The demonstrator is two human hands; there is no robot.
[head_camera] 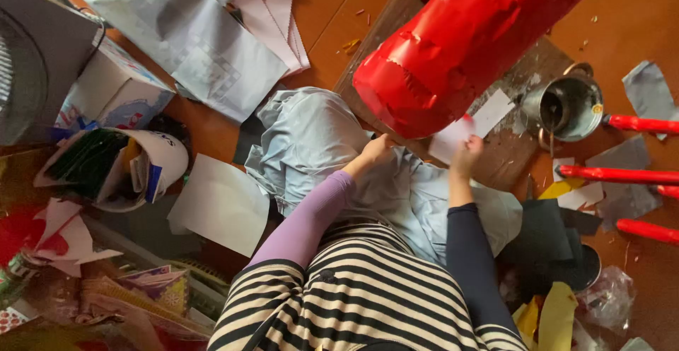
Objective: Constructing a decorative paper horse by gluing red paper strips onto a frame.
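We look down on our two hands working at the near end of a big red paper-covered form (460, 40) that slants across a worn wooden board (509, 146). Our left hand (376, 150), in a lilac sleeve, rests against the lower edge of the red form with its fingers curled; we cannot tell whether it grips anything. Our right hand (467, 154), in a dark sleeve, pinches a white paper strip (470, 126) that lies against the form's rounded end and reaches out over the board. Beneath both wrists spreads a pale blue cloth (318, 139) over our lap. Just beyond the strip, on the board's far corner, stands a small metal pot (566, 107) with a dark inside. To the right of it lie several red sticks (622, 174) on the orange floor, well apart from the hands. On the left sit loose white sheets (223, 202), a rolled white tub (141, 167) of odds and ends, and a heap of coloured scraps (106, 294).
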